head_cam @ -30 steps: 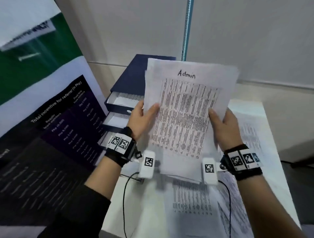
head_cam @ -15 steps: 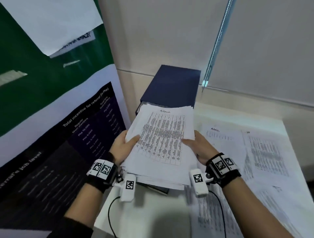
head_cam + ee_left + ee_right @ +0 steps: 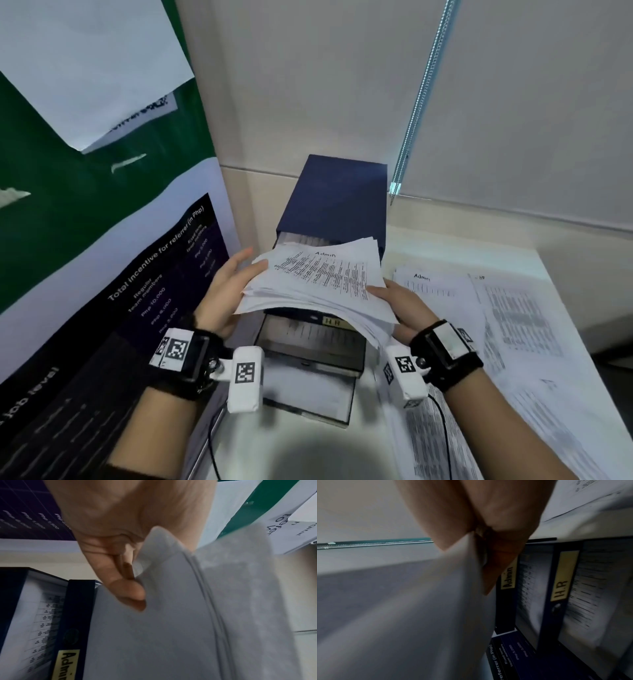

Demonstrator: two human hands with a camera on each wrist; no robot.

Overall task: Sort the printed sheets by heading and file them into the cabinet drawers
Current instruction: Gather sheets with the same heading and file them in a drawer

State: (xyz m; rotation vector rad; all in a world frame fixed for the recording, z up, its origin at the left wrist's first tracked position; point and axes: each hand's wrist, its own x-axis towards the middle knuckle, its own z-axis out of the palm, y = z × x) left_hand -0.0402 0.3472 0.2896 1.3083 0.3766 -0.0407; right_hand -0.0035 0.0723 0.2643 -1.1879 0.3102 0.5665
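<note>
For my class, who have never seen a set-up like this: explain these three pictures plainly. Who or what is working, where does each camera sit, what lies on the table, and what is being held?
No machine here: a person works with bare hands, wearing black wristbands that carry small white cameras. The wide picture comes from a camera on the head; the two close, blurry ones look along each wrist at the fingers.

The left hand and the right hand together hold a stack of white printed sheets headed "Admin" above a dark blue drawer cabinet. Its drawers stand pulled out; the wrist views show yellow labels, "Admin" and "HR". The stack is not yet in a drawer.

More loose printed sheets lie on the white table to the right. A dark poster stands on the left.
</note>
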